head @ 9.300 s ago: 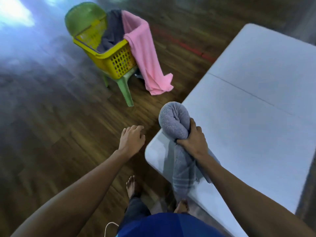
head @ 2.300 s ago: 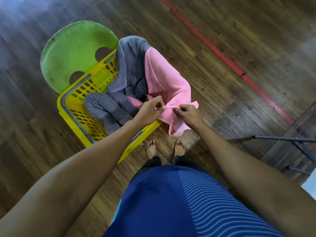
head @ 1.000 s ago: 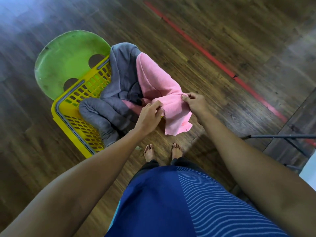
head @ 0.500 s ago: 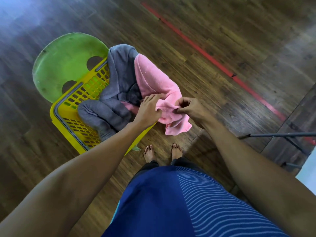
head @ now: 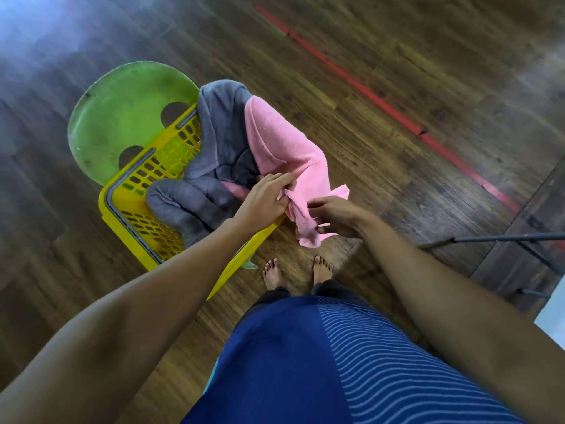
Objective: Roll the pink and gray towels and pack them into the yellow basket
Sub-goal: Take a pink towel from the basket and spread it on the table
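Note:
The yellow basket (head: 139,223) sits on a green plastic chair (head: 122,117) in front of me. A rolled gray towel (head: 183,203) lies inside it. Another gray towel (head: 221,123) and a pink towel (head: 275,142) hang over the basket's far side. My left hand (head: 266,198) grips a bunched fold of the pink towel at the basket's near rim. To its right, my right hand (head: 333,215) pinches the pink towel's hanging lower end between thumb and fingers.
Dark wooden floor surrounds the chair, with a red line (head: 382,96) running diagonally across it. Metal table legs (head: 504,240) and a white table corner (head: 550,325) stand at the right edge. My bare feet (head: 296,270) are just below the basket.
Both hands have shifted lower along the pink towel. My left hand has closed round a fold of it, and my right hand now holds the hanging end farther down.

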`<state>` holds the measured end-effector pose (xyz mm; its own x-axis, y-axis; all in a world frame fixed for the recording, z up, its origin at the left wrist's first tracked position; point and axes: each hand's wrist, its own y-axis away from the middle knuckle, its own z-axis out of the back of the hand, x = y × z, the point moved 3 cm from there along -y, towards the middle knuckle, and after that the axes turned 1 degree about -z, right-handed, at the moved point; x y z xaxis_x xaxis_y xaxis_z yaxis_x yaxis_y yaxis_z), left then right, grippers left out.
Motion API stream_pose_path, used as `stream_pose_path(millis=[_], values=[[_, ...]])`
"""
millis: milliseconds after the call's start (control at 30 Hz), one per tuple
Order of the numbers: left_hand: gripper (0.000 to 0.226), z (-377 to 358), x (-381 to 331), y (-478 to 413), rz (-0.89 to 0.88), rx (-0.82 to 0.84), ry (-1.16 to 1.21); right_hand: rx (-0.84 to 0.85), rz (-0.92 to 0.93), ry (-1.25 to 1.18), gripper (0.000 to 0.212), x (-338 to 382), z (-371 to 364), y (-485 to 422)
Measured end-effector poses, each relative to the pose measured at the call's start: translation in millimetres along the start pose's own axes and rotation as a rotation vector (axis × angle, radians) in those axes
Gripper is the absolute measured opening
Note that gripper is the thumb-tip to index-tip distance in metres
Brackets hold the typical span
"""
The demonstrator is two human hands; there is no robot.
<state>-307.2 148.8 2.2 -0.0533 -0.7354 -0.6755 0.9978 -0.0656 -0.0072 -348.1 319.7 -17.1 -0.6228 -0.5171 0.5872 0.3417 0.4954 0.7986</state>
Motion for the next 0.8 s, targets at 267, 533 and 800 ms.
stream_pose_path(millis=[267,533,800], values=[[0.017,11,-1,7,-0.011,-0.018,-0.061,-0.447,0.392,0.139,0.009,17,14,5],[0.019,18,-8,-12,0.064,-0.019,0.054,-0.412,0.525,0.161,0.006,40,27,31],[0.01,27,-38,-53,0.122,0.096,0.154,-0.428,0.544,0.269,0.014,58,32,46]])
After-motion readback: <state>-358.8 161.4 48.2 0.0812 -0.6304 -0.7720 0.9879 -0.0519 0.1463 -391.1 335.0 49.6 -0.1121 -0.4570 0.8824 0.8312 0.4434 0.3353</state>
